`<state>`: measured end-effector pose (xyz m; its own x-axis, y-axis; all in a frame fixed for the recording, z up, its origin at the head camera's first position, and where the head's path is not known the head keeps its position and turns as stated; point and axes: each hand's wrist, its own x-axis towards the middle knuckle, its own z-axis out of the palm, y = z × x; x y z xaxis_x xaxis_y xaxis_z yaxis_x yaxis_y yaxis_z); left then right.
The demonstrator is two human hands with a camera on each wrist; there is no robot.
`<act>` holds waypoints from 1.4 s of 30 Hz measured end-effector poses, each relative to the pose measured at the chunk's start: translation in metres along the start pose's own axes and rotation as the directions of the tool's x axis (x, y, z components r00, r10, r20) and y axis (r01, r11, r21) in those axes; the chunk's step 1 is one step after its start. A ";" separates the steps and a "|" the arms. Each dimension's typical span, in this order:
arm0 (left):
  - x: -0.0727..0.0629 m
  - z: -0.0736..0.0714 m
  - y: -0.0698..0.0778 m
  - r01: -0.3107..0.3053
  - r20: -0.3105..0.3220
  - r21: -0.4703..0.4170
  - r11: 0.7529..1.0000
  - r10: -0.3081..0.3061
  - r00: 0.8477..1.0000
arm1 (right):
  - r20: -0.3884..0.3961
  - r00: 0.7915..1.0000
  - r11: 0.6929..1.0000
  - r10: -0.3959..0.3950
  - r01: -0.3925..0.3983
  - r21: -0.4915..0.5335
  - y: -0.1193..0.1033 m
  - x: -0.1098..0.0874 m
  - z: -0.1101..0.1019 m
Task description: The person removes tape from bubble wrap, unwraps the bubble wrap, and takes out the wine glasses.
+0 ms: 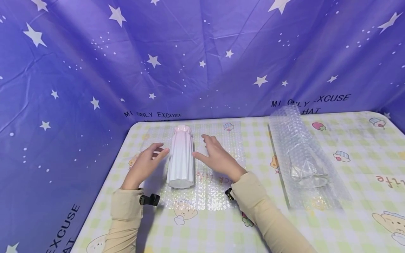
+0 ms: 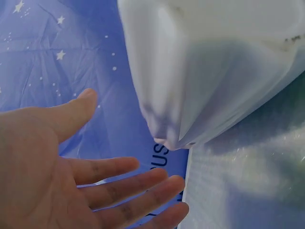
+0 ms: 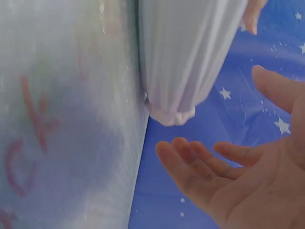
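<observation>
A fluted vase [image 1: 181, 158], pink at its ruffled mouth and white toward the base, lies on its side on a flat sheet of bubble wrap [image 1: 215, 200]. Its base faces me, its mouth points to the back. My left hand [image 1: 143, 164] is just left of the vase, thumb toward it. On the other side my right hand [image 1: 218, 156] hovers with its thumb tip right at the vase's edge. Both hands have their fingers loosely spread and grip nothing. In the left wrist view the vase's white base [image 2: 238, 28] shows close up beyond the spread fingers [image 2: 138, 191].
To the right lies a clear glass vessel [image 1: 305, 168] on another piece of bubble wrap [image 1: 284, 130] that partly covers it. A checked cloth [image 1: 364, 189] with cartoon prints covers the table. Purple star-printed fabric [image 1: 202, 80] hangs behind and at the left.
</observation>
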<state>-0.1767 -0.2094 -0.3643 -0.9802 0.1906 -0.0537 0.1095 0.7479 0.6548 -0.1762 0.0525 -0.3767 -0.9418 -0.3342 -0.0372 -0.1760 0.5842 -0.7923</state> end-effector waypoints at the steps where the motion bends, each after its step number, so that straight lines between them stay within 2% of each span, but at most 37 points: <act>1: 0.001 0.001 0.000 -0.002 0.004 -0.004 1.000 0.002 1.000 | 0.002 1.000 1.000 0.004 -0.004 -0.002 0.000 0.001 0.002; 9: 0.003 0.009 0.003 0.009 0.064 -0.019 1.000 -0.008 0.998 | 0.033 0.999 1.000 0.011 -0.012 0.026 -0.002 0.006 0.017; 18: 0.007 0.016 -0.002 -0.022 0.111 -0.056 0.998 0.028 0.993 | 0.099 0.995 0.998 -0.026 0.020 0.058 0.002 0.007 0.027; 24: 0.007 0.016 -0.002 -0.025 0.111 -0.071 0.997 0.033 0.993 | 0.147 0.987 0.987 -0.059 0.036 0.154 0.003 0.008 0.030; 30: 0.007 0.017 -0.003 0.004 0.124 -0.113 0.994 0.010 0.992 | 0.157 0.985 0.978 -0.074 0.041 0.204 0.002 0.011 0.033; 36: 0.008 0.019 -0.006 0.057 0.183 -0.203 0.977 -0.019 0.983 | 0.151 0.986 0.972 -0.066 0.030 0.233 0.002 0.011 0.035; 42: 0.009 0.021 -0.006 0.090 0.210 -0.245 0.965 -0.038 0.977 | 0.158 0.985 0.968 -0.068 0.028 0.247 0.003 0.012 0.034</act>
<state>-0.1826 -0.1988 -0.3849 -0.9270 0.2916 -0.2357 -0.0231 0.5830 0.8122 -0.1778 0.0250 -0.4003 -0.8705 -0.4859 -0.0785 -0.1256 0.3735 -0.9191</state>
